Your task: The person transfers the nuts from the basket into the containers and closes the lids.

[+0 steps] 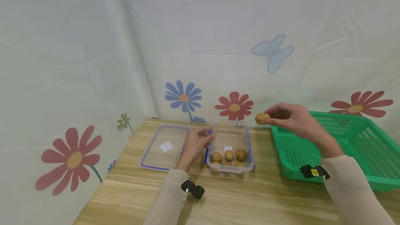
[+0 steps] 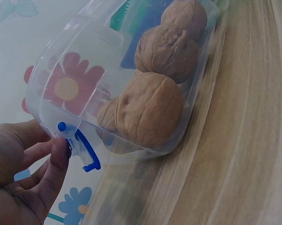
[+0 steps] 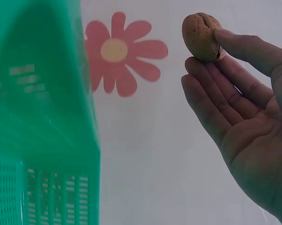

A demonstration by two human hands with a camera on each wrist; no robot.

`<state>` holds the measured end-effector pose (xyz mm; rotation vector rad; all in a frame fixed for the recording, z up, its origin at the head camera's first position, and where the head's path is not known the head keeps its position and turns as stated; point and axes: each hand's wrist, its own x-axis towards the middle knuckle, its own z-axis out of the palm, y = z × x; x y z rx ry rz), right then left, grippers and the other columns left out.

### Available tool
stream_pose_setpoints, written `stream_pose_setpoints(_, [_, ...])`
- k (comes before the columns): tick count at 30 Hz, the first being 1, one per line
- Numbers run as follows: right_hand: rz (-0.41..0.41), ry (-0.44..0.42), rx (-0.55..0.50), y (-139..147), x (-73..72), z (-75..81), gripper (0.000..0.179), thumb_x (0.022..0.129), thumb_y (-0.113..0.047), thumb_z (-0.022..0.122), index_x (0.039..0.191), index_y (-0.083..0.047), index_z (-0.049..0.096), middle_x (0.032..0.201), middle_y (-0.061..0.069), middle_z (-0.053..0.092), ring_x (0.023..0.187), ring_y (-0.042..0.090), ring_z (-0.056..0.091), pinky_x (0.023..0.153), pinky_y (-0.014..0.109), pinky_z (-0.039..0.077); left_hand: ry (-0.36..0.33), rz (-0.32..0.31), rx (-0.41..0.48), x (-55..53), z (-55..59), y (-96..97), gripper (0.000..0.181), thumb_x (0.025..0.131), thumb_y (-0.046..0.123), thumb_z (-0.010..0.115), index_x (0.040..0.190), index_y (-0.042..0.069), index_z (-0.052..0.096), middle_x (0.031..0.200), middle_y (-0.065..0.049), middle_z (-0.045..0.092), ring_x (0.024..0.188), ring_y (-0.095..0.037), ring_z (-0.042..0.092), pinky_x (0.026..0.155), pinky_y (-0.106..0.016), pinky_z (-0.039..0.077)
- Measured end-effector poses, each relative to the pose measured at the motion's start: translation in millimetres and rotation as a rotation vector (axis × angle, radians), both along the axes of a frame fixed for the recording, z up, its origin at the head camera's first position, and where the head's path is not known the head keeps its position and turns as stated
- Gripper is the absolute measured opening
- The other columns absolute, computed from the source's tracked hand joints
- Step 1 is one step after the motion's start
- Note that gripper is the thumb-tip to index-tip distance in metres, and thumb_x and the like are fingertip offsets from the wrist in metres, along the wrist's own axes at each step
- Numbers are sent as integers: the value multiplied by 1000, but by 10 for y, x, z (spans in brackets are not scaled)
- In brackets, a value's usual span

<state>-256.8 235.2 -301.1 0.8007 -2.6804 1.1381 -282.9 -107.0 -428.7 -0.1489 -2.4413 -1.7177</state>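
Observation:
My right hand (image 1: 292,120) pinches a walnut (image 1: 261,118) between thumb and fingertips, in the air by the left side of the green basket. The right wrist view shows this walnut (image 3: 201,38) whole, gripped at one end. A clear plastic food box (image 1: 249,143) stands uncovered on the table, with several walnuts (image 1: 241,154) gathered at its near end. At the box's left side my left hand (image 1: 195,142) holds the rim; the left wrist view has its fingers (image 2: 58,161) beside a blue side latch (image 2: 87,152) hanging down.
A clear lid (image 1: 170,135) with a blue seal and a white paper square lies left of the box. To the right is a green perforated basket (image 1: 282,155). Behind the wooden table (image 1: 125,190) hangs a flower-printed sheet (image 1: 206,44).

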Motion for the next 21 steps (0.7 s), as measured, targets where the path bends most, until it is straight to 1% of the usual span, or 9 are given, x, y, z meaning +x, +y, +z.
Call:
stream_pose_setpoints(8, [17, -15, -52, -283, 64, -96, 34, 100, -22, 77, 128, -3, 71, 118, 9, 75, 107, 27, 73, 86, 24, 59, 3, 2, 7, 0, 3, 1, 34, 95, 7, 81, 128, 0, 75, 100, -16, 75, 67, -17, 72, 64, -31, 65])
stream_pose_setpoints(12, [40, -34, -85, -414, 72, -156, 34, 100, -19, 77, 128, -1, 70, 117, 10, 75, 107, 28, 73, 87, 26, 60, 12, -1, 10, 6, 6, -3, 34, 95, 7, 80, 127, -1, 75, 99, -16, 75, 66, -17, 71, 63, -32, 65])
stream_pose_setpoints(16, [46, -60, -119, -528, 50, -235, 33, 99, -18, 78, 127, -1, 71, 116, 9, 75, 106, 27, 73, 88, 30, 61, 20, -2, 12, 8, 8, -5, 33, 95, 8, 81, 127, -1, 75, 98, -16, 76, 65, -18, 71, 63, -34, 65])
stream_pose_setpoints(21, [70, -56, -155, -647, 23, -368, 32, 99, -16, 78, 126, 0, 71, 115, 10, 76, 106, 28, 73, 88, 33, 62, 27, -11, 7, 20, 10, -5, 33, 96, 7, 80, 128, -1, 75, 100, -17, 76, 66, -19, 72, 64, -35, 65])
